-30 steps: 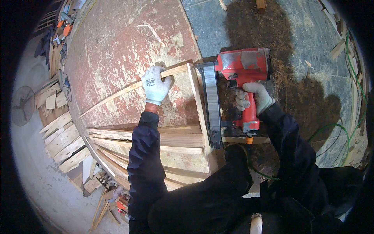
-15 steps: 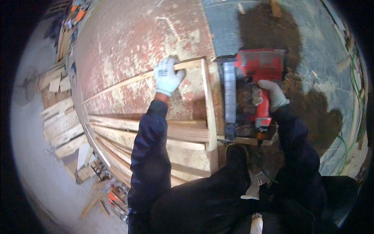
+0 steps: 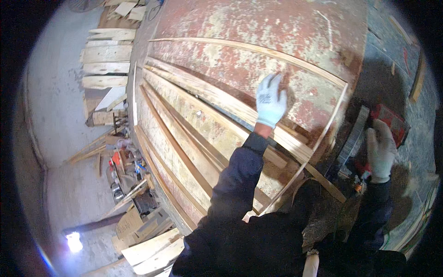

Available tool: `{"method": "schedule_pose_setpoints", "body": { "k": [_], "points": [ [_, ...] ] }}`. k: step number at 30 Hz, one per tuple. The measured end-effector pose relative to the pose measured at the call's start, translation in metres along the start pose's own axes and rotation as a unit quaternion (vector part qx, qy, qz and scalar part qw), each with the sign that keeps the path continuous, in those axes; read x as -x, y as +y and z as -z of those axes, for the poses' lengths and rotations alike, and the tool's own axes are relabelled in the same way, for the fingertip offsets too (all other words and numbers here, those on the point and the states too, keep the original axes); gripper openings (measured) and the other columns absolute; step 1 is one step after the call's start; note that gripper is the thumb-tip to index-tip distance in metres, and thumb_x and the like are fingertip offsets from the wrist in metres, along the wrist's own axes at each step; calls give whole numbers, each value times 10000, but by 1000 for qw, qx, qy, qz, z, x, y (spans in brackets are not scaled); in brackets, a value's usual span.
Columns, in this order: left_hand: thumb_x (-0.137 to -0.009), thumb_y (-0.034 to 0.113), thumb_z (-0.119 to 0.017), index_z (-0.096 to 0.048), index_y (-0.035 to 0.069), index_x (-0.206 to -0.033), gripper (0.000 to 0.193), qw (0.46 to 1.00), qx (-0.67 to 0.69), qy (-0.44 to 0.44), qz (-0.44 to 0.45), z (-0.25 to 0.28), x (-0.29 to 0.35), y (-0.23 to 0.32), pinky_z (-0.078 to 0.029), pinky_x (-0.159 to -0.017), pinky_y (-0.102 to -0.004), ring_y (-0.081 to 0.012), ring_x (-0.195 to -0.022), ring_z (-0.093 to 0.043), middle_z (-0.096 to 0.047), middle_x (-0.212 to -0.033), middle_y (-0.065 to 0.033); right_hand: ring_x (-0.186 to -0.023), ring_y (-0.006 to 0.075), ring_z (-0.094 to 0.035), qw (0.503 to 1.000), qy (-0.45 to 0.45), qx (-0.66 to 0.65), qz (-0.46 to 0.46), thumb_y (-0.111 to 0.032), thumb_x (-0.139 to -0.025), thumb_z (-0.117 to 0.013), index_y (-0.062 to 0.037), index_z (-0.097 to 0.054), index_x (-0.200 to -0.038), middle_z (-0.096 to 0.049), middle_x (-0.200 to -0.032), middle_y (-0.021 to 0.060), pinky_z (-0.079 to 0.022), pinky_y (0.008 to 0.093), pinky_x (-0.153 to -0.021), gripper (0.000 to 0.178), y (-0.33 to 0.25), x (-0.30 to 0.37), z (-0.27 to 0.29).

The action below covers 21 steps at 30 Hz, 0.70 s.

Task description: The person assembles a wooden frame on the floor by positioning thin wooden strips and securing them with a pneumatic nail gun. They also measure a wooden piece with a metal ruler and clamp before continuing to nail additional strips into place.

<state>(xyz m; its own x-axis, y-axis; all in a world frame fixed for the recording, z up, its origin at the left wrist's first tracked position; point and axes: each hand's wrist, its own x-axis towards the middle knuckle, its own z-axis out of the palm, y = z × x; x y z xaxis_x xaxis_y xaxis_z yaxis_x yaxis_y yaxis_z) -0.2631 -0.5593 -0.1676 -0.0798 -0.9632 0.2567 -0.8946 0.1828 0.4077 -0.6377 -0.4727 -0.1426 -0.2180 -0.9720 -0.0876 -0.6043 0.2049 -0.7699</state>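
Observation:
My left hand point(image 3: 271, 102), in a pale knitted glove, hovers over the table boards with fingers apart and nothing in them. Just beyond it runs the long thin far wooden strip point(image 3: 240, 45), which meets a narrow end strip point(image 3: 328, 121) at a corner. Below the hand lie several long planks point(image 3: 203, 87), side by side. On the right, my gloved right hand point(image 3: 382, 150) is closed round the handle of a red nail gun point(image 3: 391, 123). Its long grey magazine point(image 3: 353, 138) points toward the end strip. The fingers partly hide the handle.
The worn red-and-cream tabletop point(image 3: 295, 27) extends beyond the frame. A short wood piece point(image 3: 326, 183) sticks out past the end strip. Stacked boards point(image 3: 107, 53), scattered tools point(image 3: 117, 161) and a bright lamp point(image 3: 74, 242) are at the left. Another wood strip point(image 3: 418, 76) lies at far right.
The view has swung to the left. My left hand has let go of the far strip and come nearer, over the planks. The nail gun is lower and tilted, with my right hand still on it.

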Motion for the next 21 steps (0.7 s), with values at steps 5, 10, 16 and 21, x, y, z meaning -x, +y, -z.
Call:
{"method": "schedule_pose_setpoints", "body": {
  "k": [5, 10, 16, 21],
  "points": [
    [-911, 72, -629, -610, 20, -1340, 433, 971, 26, 124, 203, 61, 73, -59, -437, -1088, -433, -361, -1256, -546, -567, -1366, -205, -1003, 343, -682, 953, -88, -30, 287, -223, -868, -755, -17, -625, -1234, -705, -1092, 186, -537, 417, -928, 440, -97, 21, -83],
    [-997, 110, -610, -547, -11, -1402, 428, 849, 343, 156, 370, 77, 114, -77, -531, -969, -363, -246, -1079, -651, -665, -1213, -119, -1053, 344, -644, 918, -258, 169, 250, -519, -894, -650, -6, -528, -1362, -651, -1215, 192, -533, 471, -884, 705, -133, 46, -133],
    [-1003, 276, -666, -646, 72, -1160, 258, 609, 588, 153, 510, 62, 107, -52, -590, -682, -381, -211, -781, -693, -697, -922, -34, -910, 329, -682, 904, -289, 195, 246, -505, -869, -689, -24, -561, -1169, -663, -1031, 178, -567, 437, -753, 580, -132, 67, -156],
    [-982, 354, -677, -601, 77, -1271, 407, 621, 618, 123, 466, 59, 73, -37, -556, -799, -414, -238, -927, -674, -685, -1058, -54, -865, 316, -698, 929, -213, 148, 265, -470, -845, -716, -62, -578, -1057, -669, -983, 149, -569, 424, -753, 480, -131, 47, -130]
  ]
}}
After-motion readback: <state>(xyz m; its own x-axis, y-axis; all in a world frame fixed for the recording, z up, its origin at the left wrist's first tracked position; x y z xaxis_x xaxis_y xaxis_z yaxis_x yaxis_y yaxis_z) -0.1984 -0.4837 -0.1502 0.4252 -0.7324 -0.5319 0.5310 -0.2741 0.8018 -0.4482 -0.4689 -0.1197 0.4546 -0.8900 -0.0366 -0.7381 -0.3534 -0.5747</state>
